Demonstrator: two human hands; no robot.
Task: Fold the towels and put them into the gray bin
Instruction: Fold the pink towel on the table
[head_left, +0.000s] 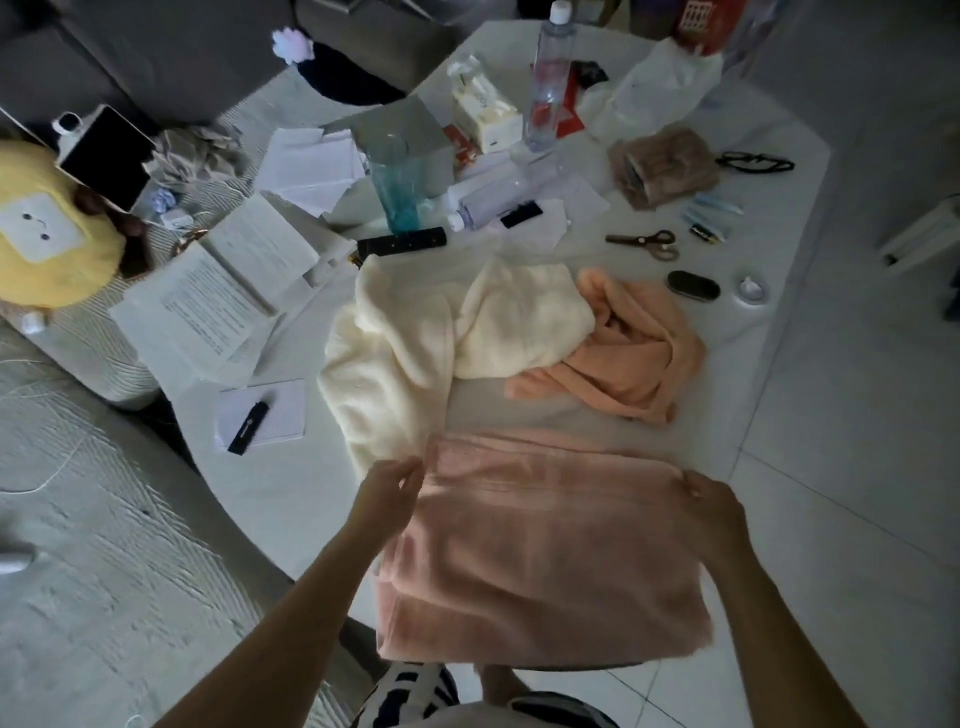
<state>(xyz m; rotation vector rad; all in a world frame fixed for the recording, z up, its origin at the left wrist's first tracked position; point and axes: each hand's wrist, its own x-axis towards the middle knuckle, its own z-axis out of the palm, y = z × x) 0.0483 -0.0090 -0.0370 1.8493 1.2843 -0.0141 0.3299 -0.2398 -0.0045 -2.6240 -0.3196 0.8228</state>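
Note:
A pink towel (540, 545) lies spread over the near edge of the white table (270, 499), its lower part hanging off. My left hand (389, 486) pinches its far left corner and my right hand (709, 501) pinches its far right corner. Behind it a cream towel (410, 348) lies crumpled, and an orange towel (628, 353) is bunched at its right. A gray box-like bin (400, 137) stands at the back among the clutter, partly hidden by a blue-tinted glass.
The far table holds clear bottles (550, 78), a blue-tinted glass (397, 187), scissors (647, 244), a black remote (402, 241), papers (208, 301) and a notepad with a pen (260, 415). A yellow plush (47, 239) sits at left.

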